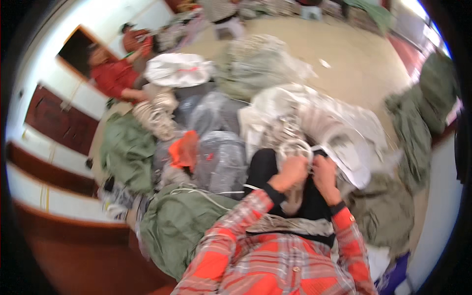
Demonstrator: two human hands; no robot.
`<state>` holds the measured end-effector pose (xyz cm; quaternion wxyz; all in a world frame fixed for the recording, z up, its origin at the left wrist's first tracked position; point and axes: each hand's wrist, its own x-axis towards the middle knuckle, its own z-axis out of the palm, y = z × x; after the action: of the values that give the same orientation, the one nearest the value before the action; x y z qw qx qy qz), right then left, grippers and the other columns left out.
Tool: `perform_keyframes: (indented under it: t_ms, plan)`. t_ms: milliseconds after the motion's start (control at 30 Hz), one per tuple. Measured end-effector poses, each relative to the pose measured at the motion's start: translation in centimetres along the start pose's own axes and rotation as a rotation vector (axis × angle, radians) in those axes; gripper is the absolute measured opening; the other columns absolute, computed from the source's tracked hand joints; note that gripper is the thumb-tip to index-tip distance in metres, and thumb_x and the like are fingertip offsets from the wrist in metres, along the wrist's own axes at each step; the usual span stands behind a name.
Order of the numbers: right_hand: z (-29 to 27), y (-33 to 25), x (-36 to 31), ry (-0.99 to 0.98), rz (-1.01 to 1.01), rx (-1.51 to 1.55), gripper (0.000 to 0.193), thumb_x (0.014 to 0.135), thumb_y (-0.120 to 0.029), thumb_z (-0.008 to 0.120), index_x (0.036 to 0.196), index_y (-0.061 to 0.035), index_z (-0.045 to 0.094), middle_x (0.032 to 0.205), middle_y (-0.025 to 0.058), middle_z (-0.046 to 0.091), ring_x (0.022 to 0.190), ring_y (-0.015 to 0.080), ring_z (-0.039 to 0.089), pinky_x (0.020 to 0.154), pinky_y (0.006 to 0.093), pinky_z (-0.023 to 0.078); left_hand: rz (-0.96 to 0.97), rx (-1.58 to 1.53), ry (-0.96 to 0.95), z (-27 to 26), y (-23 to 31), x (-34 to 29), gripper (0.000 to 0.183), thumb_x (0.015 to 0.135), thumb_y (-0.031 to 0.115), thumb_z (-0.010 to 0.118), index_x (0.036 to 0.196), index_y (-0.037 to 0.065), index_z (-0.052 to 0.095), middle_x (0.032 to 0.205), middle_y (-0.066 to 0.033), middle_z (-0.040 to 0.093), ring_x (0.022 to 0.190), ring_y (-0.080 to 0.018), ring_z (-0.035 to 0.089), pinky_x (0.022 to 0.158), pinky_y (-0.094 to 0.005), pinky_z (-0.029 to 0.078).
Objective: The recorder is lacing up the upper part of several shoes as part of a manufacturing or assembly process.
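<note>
Above my lap, my left hand [293, 173] is closed at the lower edge of an off-white ring-shaped loop [295, 144]. Close by on its right, my right hand [324, 173] has its fingers pinched together at the end of a white strip; what they hold is too blurred to name. Pale rope-like material [293, 199] hangs below the left hand between my dark-clad legs. Just beyond the loop lies a heap of beige coiled material [283, 129] on white sheeting [260, 110]. A large white cylindrical roll [351, 152] rests to the right of it.
Grey plastic-wrapped bundles [221, 164] and an orange cloth [185, 149] lie to the left. Green sacks [184, 231] surround the seat, with another green sack [410, 128] at right. A person in red [110, 76] sits at far left beside more coiled material [157, 113].
</note>
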<state>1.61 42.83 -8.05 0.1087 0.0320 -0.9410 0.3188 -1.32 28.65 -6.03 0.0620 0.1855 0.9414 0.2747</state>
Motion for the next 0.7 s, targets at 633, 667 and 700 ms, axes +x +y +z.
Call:
perform_keyframes:
  t_ms: [633,667,700]
  plan:
    - [-1.7,-3.8,2.0,-0.086,-0.463,-0.211,0.016,0.071,-0.020,0.063,0.077,-0.0067,0.057,0.081,0.0092,0.050,0.083,0.0257,0.046,0.072,0.0371,0.035,-0.417,-0.850,-0.308,-9.9,-9.6,-2.6,0.011,0.083,0.017,0.054,0.078,0.007,0.054,0.064,-0.0043,0.057,0.052,-0.0139,0.052,0.041,-0.0244,0.037]
    - [-1.7,-3.5,1.8,-0.157,-0.478,-0.305,0.017,0.070,-0.019,0.063,0.077,-0.0061,0.056,0.081,0.0091,0.051,0.082,0.0253,0.047,0.072,0.0373,0.035,-0.464,-1.088,-0.338,-9.3,-9.0,-3.5,0.011,0.086,0.017,0.054,0.079,0.009,0.053,0.065,0.0006,0.054,0.051,-0.0057,0.046,0.041,-0.0174,0.030]
    - [-1.8,-3.4,1.8,-0.228,-0.495,-0.397,0.017,0.070,-0.019,0.063,0.078,-0.0055,0.055,0.081,0.0089,0.051,0.081,0.0249,0.048,0.072,0.0376,0.035,-0.502,-1.284,-0.359,-8.4,-8.9,-4.0,0.009,0.085,0.016,0.054,0.079,0.009,0.053,0.066,-0.0006,0.055,0.052,-0.0070,0.047,0.041,-0.0184,0.031]
